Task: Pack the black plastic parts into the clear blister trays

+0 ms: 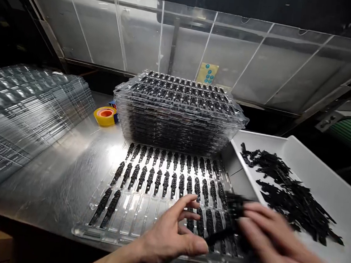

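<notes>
My right hand, smeared by motion, grips a bunch of slim black plastic parts over the right end of a clear plastic tray. My left hand is over the tray's front row, thumb and fingers apart. A black part's end comes close to the left thumb; whether they touch I cannot tell. Black parts fill the tray's back and middle rows. In the front row, two parts lie at the left and several at the right, with bare slots between; my hands cover some of that row.
Behind the tray rises a stack of filled clear trays. Another tall tray stack stands at left, near a yellow tape roll. At right, a white bin contains a heap of loose black parts. Clear panels border the back.
</notes>
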{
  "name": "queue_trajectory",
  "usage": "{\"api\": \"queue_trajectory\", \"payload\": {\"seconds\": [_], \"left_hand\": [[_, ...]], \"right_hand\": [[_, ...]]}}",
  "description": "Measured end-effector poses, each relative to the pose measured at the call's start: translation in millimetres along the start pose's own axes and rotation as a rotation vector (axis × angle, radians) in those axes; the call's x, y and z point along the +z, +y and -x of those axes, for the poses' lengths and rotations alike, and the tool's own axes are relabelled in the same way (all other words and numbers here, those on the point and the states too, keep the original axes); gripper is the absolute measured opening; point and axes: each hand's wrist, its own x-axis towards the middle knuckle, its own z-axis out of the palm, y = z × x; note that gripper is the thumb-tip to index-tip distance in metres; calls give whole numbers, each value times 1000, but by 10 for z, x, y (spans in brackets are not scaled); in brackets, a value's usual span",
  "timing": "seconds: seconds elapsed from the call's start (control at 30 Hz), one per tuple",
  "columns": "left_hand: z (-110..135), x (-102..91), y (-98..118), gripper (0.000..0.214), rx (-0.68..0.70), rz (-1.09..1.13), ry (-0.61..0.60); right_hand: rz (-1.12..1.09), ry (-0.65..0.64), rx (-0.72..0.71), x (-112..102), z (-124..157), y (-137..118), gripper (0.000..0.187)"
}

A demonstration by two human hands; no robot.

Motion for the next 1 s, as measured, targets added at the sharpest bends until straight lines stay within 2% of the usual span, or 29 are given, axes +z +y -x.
{"api": "queue_trajectory", "payload": {"seconds": [0.07, 0.1, 0.17, 0.23, 0.33, 0.4, 0.5, 0.73, 0.93, 1.0], "left_hand": [[-72, 45, -7, 78, 28, 176, 9], [-94, 34, 0, 70, 49, 250, 60], [-112, -41, 17, 53, 89, 340, 223], [-104, -157, 32, 42, 116, 366, 383], [-68, -334, 58, 36, 131, 374, 511], [-43, -413, 85, 35, 121, 394, 510], [-18, -458, 129, 36, 101, 400, 474], [9, -470, 145, 36, -3, 247, 539], [107, -526, 75, 36, 96, 191, 600], [151, -550, 49, 37, 66, 224, 602]], "right_hand": [[-124, -194, -211, 461, 148, -286, 18], [-140, -210, -288, 677, 223, -414, 21], [-107, -212, -332, 1011, 343, -609, 28], [-56, -250, -339, 1182, 402, -710, 38], [-78, -398, -362, 1209, 392, -734, 55], [-156, -431, -332, 1171, 361, -711, 53], [-232, -371, -270, 1131, 334, -654, 42], [-244, -230, -255, 1123, 346, -505, 24], [-254, -218, -336, 1139, 352, -517, 16], [-287, -190, -331, 1154, 371, -538, 15]]}}
